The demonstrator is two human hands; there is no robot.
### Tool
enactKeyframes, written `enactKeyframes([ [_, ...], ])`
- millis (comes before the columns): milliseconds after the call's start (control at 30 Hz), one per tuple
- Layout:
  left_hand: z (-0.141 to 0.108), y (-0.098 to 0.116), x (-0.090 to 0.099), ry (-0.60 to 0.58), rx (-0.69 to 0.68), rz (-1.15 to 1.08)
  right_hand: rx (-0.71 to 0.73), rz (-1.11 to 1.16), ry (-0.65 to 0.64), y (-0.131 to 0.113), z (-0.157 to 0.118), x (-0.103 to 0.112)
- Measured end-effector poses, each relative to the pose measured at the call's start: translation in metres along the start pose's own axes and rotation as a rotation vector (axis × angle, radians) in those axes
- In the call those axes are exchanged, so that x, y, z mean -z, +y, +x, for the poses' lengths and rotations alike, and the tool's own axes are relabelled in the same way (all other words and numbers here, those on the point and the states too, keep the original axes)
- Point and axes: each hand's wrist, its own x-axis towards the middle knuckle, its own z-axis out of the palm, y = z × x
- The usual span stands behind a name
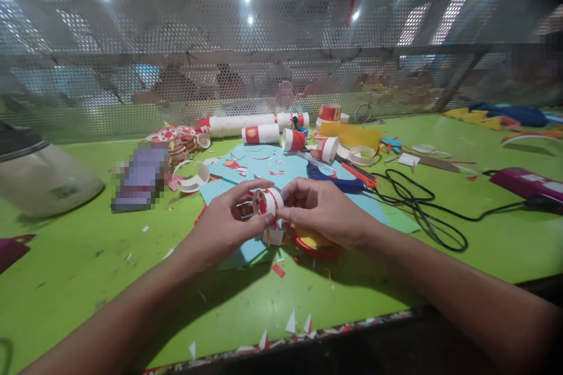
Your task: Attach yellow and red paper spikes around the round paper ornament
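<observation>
A short white paper cup piece with red patches on its end is held up between my hands. A thin red strip runs around its side and hangs below it. My left hand grips the piece from the left, thumb below and fingers over the top. From the right, my right hand closes on its edge with thumb and bent fingers, near the red strip. Under the hands lie light blue paper sheets. Red-handled scissors lie just beneath my right hand, partly hidden.
A blue glue gun and an orange cutter lie right of centre, near a black cable. Cut paper cups stand behind. A phone and a white container are at left. Mesh borders the green table's back.
</observation>
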Motion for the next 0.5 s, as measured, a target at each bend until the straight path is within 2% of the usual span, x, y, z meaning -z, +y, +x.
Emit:
enactKeyframes([
  [500,0.0006,-0.0017,-0.003,0.011,-0.042,0.004,0.004,0.05,0.012,0.004,-0.0007,-0.0045],
])
